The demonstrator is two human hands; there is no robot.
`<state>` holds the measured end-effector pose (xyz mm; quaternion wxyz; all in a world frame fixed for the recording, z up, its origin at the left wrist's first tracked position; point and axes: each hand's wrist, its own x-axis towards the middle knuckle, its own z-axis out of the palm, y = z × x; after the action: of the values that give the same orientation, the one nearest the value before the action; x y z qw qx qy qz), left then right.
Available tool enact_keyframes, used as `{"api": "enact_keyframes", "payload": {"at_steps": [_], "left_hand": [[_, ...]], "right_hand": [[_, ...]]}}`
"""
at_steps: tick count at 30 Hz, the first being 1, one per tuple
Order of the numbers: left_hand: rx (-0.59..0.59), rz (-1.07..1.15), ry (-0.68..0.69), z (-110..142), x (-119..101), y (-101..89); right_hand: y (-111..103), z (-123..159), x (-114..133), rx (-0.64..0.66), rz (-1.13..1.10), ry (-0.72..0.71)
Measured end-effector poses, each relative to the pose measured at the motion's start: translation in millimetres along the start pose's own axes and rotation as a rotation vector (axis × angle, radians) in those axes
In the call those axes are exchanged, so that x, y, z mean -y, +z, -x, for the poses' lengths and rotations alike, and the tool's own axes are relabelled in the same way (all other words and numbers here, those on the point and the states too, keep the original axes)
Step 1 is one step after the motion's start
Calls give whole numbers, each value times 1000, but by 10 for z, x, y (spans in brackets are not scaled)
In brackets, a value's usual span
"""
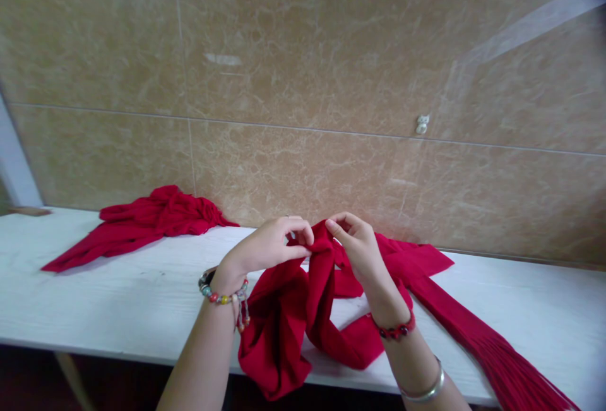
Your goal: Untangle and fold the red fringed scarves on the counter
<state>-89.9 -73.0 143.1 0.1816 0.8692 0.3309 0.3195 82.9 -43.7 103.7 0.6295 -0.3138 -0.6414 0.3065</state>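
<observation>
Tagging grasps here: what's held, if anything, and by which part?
The middle red cloth, pinched at its raised upper part, close together, by the left hand and the right hand. Edge or fold: can't tell.

A hand could pass over the white tabletop between the crumpled red cloth and left hand; the marbled tile wall blocks the back, a fringed red strip the right.

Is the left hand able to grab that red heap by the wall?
Probably yes: nothing visible blocks the left hand from the red heap, though it may first have to release the cloth it pinches.
</observation>
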Motion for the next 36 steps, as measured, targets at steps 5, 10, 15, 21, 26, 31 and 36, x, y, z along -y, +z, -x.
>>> {"api": "enact_keyframes", "payload": {"at_steps": [5,10,15,21,26,31,36], "left_hand": [[120,-29,-1,38,4,-64],[-219,12,-51,-25,105,13],[-108,89,-45,-89,143,112],[-222,61,-45,-101,110,96],[-297,31,-55,-107,102,82],[-341,5,-47,-85,144,51],[-199,12,-119,-41,151,26]], "right_hand": [[-35,-17,-22,67,-46,47],[8,31,31,154,-51,47],[24,38,33,141,-2,13],[5,23,9,164,-29,22],[-3,20,-12,438,-44,141],[-32,-2,-61,363,-125,175],[-26,0,-20,113,-126,132]]}}
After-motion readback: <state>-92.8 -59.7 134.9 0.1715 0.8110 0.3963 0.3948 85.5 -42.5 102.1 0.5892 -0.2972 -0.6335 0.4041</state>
